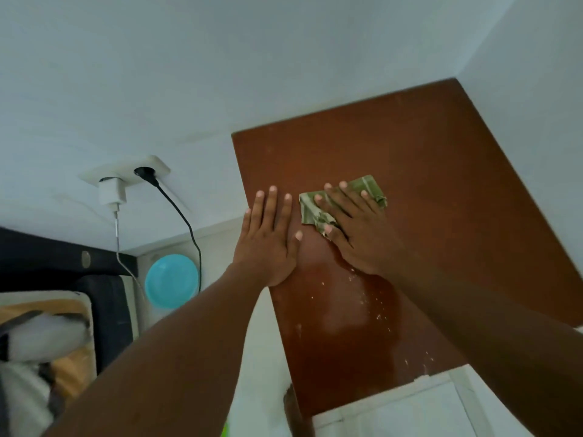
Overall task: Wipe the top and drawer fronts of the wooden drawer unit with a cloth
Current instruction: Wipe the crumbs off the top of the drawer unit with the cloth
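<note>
The reddish-brown top of the wooden drawer unit (pixel 419 159) fills the right half of the view, tucked into a wall corner. A crumpled green cloth (pixel 369 187) lies on it near the middle. My right hand (pixel 353 228) presses flat on the cloth, fingers spread over it. My left hand (pixel 268 238) rests flat on the top by its left edge, fingers apart, holding nothing. The nearer part of the top looks wet and carries pale specks (pixel 375 307). The drawer fronts are out of sight.
A wall socket (pixel 126 171) with a white charger (pixel 110 193) and a black plug (pixel 146 175) sits left of the unit, cables hanging down. A turquoise plate (pixel 170 280) lies below. Bedding (pixel 41 342) is at the lower left. White walls border the unit's far and right sides.
</note>
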### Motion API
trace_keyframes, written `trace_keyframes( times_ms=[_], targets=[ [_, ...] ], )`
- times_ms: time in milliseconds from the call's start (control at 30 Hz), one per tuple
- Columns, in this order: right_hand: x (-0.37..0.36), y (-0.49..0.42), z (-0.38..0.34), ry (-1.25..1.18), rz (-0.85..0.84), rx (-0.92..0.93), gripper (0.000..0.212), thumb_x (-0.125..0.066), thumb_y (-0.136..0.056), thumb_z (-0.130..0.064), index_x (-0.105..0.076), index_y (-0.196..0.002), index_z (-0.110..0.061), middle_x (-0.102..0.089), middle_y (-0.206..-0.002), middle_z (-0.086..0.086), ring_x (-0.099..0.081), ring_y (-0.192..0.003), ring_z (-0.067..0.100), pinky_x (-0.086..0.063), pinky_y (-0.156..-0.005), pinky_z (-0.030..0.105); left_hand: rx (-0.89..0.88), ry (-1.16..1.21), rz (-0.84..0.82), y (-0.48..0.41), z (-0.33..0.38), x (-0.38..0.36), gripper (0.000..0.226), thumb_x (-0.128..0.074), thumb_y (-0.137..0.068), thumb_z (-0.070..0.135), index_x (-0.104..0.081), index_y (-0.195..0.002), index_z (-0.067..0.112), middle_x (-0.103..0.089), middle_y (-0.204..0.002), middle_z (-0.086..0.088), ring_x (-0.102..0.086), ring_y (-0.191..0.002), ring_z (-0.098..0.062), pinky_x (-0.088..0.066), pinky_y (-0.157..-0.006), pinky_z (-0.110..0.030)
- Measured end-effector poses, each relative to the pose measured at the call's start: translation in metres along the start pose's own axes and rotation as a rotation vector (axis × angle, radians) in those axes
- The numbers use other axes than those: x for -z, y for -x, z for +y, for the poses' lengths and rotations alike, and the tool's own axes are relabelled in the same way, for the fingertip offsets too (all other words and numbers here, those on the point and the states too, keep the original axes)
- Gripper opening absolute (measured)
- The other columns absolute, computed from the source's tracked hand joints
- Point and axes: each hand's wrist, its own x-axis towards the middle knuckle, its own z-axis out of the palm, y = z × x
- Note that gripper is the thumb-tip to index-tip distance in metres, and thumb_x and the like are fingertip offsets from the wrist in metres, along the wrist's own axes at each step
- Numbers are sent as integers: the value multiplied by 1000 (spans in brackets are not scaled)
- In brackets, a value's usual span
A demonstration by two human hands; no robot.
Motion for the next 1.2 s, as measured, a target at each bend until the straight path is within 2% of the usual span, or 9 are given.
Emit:
trace_keyframes(
  times_ms=[233,400,567,667,800,867,1000,1100,1200],
  targets=[
    [-28,158,-13,-96,133,28,53,-38,-102,-37,-37,-154,-28,-32,-163,-6,-25,-152,20,-25,-120,44,64,-57,-53,1,10,9,70,-15,-104,56,12,-161,26,22,-168,-4,22,-154,-24,10,-124,-43],
    [-48,229,-17,-157,306,27,45,-45,-98,-32,-58,-140,-21,-55,-147,-1,-49,-133,25,-43,-97,44,155,-176,-131,18,32,24,72,-17,-105,51,16,-160,19,23,-167,-11,24,-153,-30,11,-124,-47],
    [-59,270,-23,-141,404,13,38,-49,-95,-19,-68,-128,-11,-67,-130,8,-54,-115,28,-52,-91,49,100,-118,-181,90,58,8,70,-22,-107,46,11,-161,17,17,-169,-10,17,-155,-29,4,-126,-46],
    [-55,294,-24,-92,394,46,32,-62,-89,-6,-71,-120,-7,-71,-118,10,-55,-108,27,-56,-88,49,103,-71,-260,123,58,-2,69,-22,-108,45,11,-161,16,19,-169,-9,15,-155,-28,0,-126,-45],
    [-40,326,-15,-145,188,117,58,-84,-68,5,-65,-119,-17,-69,-97,1,-52,-87,14,-57,-62,30,69,-21,-285,129,50,-1,66,-22,-109,40,8,-161,14,18,-168,-8,14,-156,-26,-1,-127,-44],
    [-15,314,-19,-173,244,136,45,-77,-79,-3,-65,-121,-13,-69,-101,3,-53,-88,13,-57,-60,28,25,-26,-267,123,40,2,64,-21,-109,38,5,-162,14,14,-169,-8,11,-156,-25,-4,-127,-44],
    [51,196,-41,-244,433,171,32,-52,-94,-11,-67,-121,-5,-69,-108,10,-59,-94,23,-43,-81,25,-107,-74,-206,115,11,6,60,-23,-109,34,0,-163,20,8,-171,-3,7,-157,-23,-9,-127,-44],
    [71,75,-49,-294,400,120,34,-56,-91,-9,-68,-123,-9,-70,-116,9,-63,-104,28,-47,-89,30,-149,-98,-197,99,-12,13,61,-24,-108,33,1,-163,20,8,-171,-2,7,-157,-23,-9,-127,-43],
    [77,-29,-54,-242,318,60,39,-49,-87,-18,-69,-119,-15,-71,-113,9,-64,-100,34,-53,-81,42,-122,-77,-202,69,-30,28,63,-22,-108,35,5,-162,17,13,-170,-2,11,-156,-22,-5,-127,-41]
  ],
)
